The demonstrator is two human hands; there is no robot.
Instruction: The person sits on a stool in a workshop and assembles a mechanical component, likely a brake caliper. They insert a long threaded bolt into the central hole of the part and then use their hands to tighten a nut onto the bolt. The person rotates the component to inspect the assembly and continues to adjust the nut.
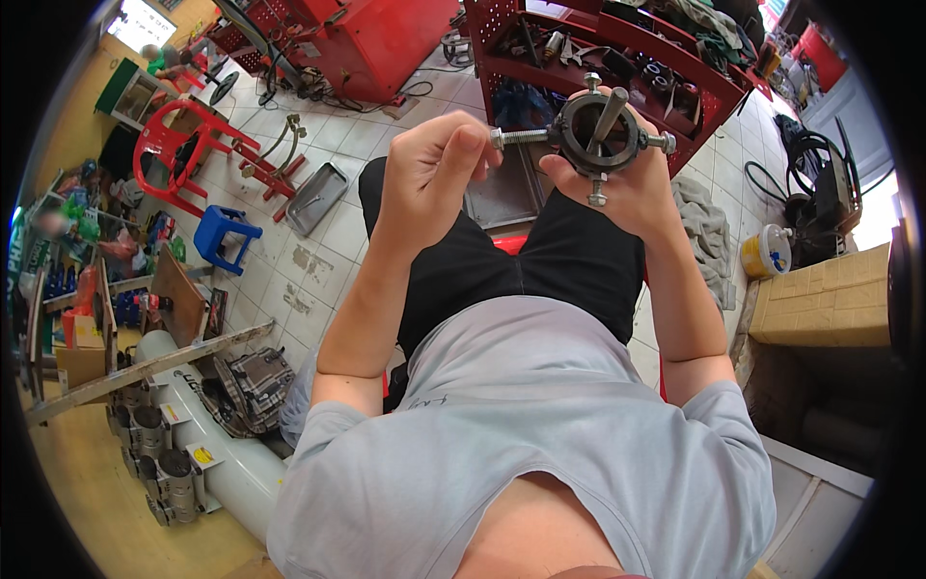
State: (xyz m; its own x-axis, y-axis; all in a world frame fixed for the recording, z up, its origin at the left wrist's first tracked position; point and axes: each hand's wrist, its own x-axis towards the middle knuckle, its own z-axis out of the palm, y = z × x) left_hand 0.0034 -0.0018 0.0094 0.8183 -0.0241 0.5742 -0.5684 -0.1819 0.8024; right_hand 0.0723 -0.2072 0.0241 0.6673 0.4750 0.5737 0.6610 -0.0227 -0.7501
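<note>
In my right hand [627, 193] is a dark metal ring [563, 135] with several bolts set around its rim and pointing outward. A grey metal rod [611, 114] stands up through the ring's opening. My right fingers wrap behind the ring, partly hidden by it. The longest bolt [524, 137] sticks out leftward. Against that bolt's head is my left hand [434, 169], its fingers curled and the thumb bent over them. Whether the left fingertips pinch the head is hidden. Both hands are raised above my lap.
Ahead stands a red tool cart [502, 82] loaded with tools and parts. A metal tray [316, 200] lies on the tiled floor, near a blue stool [226, 236] and a red chair [159, 154]. To the right are a yellow-and-white bucket [767, 253] and a cardboard box [825, 297].
</note>
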